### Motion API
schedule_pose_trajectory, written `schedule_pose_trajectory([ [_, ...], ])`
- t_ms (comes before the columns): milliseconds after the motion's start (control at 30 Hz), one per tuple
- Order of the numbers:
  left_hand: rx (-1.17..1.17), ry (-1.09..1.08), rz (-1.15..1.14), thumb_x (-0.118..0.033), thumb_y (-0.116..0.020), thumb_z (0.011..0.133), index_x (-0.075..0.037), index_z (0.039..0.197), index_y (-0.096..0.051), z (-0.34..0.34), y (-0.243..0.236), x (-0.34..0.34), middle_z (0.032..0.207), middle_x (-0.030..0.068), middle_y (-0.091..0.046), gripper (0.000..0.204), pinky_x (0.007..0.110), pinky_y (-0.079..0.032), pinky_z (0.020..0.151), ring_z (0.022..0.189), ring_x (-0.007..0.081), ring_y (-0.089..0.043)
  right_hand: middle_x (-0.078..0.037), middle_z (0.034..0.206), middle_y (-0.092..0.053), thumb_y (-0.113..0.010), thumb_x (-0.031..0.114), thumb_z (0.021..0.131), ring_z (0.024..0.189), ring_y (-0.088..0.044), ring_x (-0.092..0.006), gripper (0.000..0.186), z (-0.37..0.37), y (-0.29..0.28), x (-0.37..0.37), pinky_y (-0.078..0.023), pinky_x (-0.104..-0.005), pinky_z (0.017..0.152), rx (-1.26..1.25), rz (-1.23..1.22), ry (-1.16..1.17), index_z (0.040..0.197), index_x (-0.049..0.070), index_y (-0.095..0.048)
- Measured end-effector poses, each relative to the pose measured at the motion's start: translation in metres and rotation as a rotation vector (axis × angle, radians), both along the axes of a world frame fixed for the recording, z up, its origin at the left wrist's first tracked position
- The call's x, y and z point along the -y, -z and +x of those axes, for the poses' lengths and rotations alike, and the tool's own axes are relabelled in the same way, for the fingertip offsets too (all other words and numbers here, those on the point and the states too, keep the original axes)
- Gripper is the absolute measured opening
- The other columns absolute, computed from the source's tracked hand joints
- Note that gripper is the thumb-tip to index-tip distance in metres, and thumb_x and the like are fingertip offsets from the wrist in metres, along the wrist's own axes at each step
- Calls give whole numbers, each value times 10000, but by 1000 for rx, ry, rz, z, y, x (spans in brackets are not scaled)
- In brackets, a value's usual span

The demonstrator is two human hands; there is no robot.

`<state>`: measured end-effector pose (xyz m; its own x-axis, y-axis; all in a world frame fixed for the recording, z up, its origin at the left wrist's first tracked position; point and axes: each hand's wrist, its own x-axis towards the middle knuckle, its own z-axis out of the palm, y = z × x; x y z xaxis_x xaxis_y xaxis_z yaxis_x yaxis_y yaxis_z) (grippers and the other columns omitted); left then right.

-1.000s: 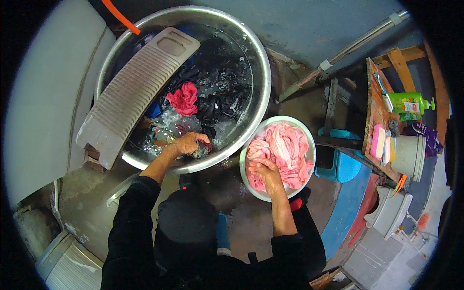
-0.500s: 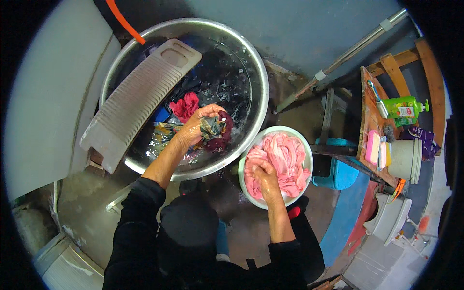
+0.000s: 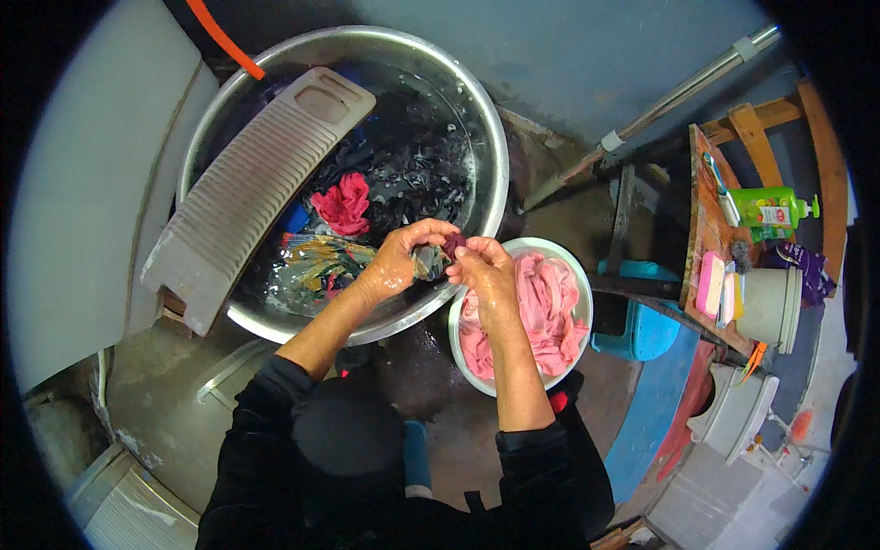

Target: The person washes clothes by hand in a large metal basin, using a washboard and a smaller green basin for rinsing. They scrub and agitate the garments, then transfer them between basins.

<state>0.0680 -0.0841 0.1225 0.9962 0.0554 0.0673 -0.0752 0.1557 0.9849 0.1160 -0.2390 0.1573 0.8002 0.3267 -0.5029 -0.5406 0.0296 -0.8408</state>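
At the near right rim of a large metal basin (image 3: 496,206), both hands are close together on wet cloth. My left hand (image 3: 396,264) is closed around a bunched grey-patterned cloth (image 3: 429,263). The fingers of my right hand (image 3: 488,273) pinch a small dark maroon cloth (image 3: 453,244), held against the patterned one; I cannot tell if they are one piece. In the basin's dark water lie a red cloth (image 3: 342,204) and a multicoloured patterned cloth (image 3: 321,255). Under my right wrist stands a white bowl (image 3: 587,284) filled with pink cloth (image 3: 550,307).
A ridged washboard (image 3: 252,197) leans across the basin's left side, near an orange hose (image 3: 225,38). On the right, a wooden shelf (image 3: 704,197) carries a green pump bottle (image 3: 768,207), a pink soap bar (image 3: 709,282) and a brush. Below it stands a blue stool (image 3: 653,330).
My right hand has left the pink cloth in the bowl and come up to meet my left hand. It now grips the maroon cloth. My left hand has shifted slightly right and lower.
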Motion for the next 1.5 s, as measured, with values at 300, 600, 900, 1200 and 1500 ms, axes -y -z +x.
schedule_pose_trajectory([
  [300, -122, 36, 11, -12, -566, 792, -61, 1163, -570, -9, 36, -5, 1007, -2, -594, 374, 249, -440, 832, 864, 110, -572, -74, 828, -587, -591, 94, 870, 666, -611, -168, 213, -26, 28, 51, -527, -268, 603, -161, 67, 89, 1057, 0, -551],
  [600, -399, -384, -585, -111, -517, 900, -123, 1147, -572, -12, 68, -45, 808, 11, -599, 253, 294, -516, 608, 701, 158, -631, -106, 742, -603, -543, 189, 884, 629, -599, -235, 176, -103, 135, 191, -471, -348, 547, 58, -664, -226, 833, 26, -586],
  [900, -421, -373, -409, -88, -564, 875, -102, 1134, -573, -31, 71, -76, 791, -8, -591, 260, 276, -503, 623, 698, 121, -603, -188, 767, -637, -574, 210, 787, 722, -628, -360, 167, -109, 184, 213, -493, -459, 627, 504, -1309, -726, 774, 55, -635],
  [1200, -317, 151, 833, 86, -565, 652, -51, 862, -636, -77, 75, -115, 912, 64, -647, 261, 308, -469, 802, 894, 208, -602, -148, 933, -650, -572, 190, 790, 853, -639, -308, 213, -102, 168, 224, -513, -435, 697, 613, -1459, -957, 947, 67, -648],
  [1500, -521, 134, 1185, -74, -598, 721, -123, 1036, -656, -71, 54, -107, 929, 135, -665, 324, 407, -497, 774, 908, 322, -621, -122, 1232, -554, -543, 264, 834, 1042, -588, -292, 405, -87, 197, 273, -495, -409, 802, 242, -1681, -780, 1218, 136, -549],
])
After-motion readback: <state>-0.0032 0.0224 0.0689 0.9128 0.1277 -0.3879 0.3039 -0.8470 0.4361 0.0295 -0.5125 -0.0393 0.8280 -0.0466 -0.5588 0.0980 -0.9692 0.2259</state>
